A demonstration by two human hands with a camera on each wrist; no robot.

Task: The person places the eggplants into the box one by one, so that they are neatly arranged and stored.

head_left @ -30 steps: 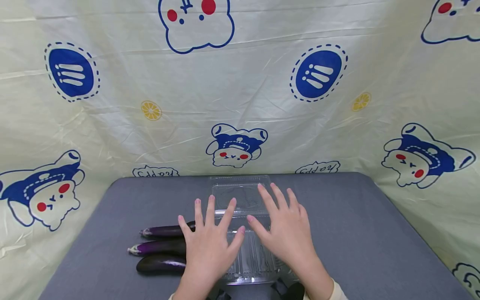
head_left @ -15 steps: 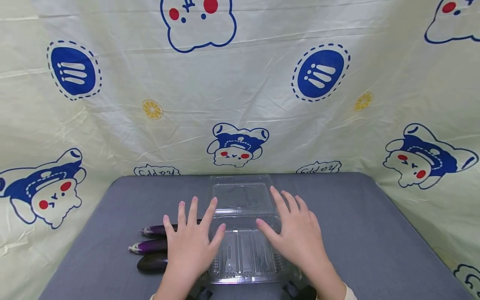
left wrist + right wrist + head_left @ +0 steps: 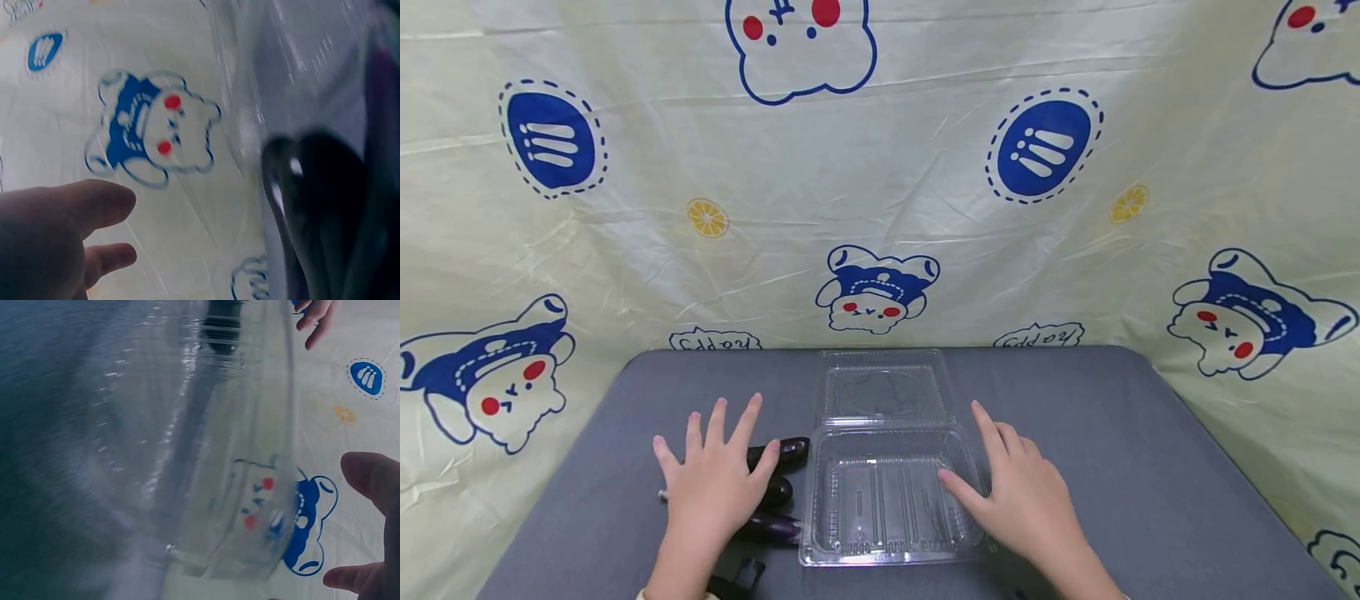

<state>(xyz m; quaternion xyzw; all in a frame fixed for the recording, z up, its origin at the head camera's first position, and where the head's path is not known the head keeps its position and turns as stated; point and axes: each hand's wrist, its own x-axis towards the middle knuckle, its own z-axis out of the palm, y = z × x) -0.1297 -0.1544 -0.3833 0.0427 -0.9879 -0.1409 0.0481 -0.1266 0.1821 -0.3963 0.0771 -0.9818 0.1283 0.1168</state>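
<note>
My left hand [image 3: 711,487], fingers spread and straight, is over three dark purple eggplants [image 3: 775,528] left of centre in the head view, hiding their middle parts. Whether it touches them I cannot tell. Blurred eggplants [image 3: 325,187] also fill the right side of the left wrist view. A transparent plastic clamshell box [image 3: 853,557] lies unfolded beside them, its lid [image 3: 883,392] laid back toward the far edge. My right hand [image 3: 1026,500] is by the box's right side, thumb extended over the rim, nothing in its grasp. The right wrist view shows the box wall [image 3: 137,425] close up.
Under everything is a grey cloth-covered table [image 3: 1120,433] with rounded far corners. A pale curtain [image 3: 910,167] printed with cartoon bears hangs directly behind it and along both sides. A dark strap or device [image 3: 748,575] shows by the left wrist.
My hands have moved apart: the left has gone left from in front of the box to above the eggplants, the right a little to the right. The box now shows almost whole.
</note>
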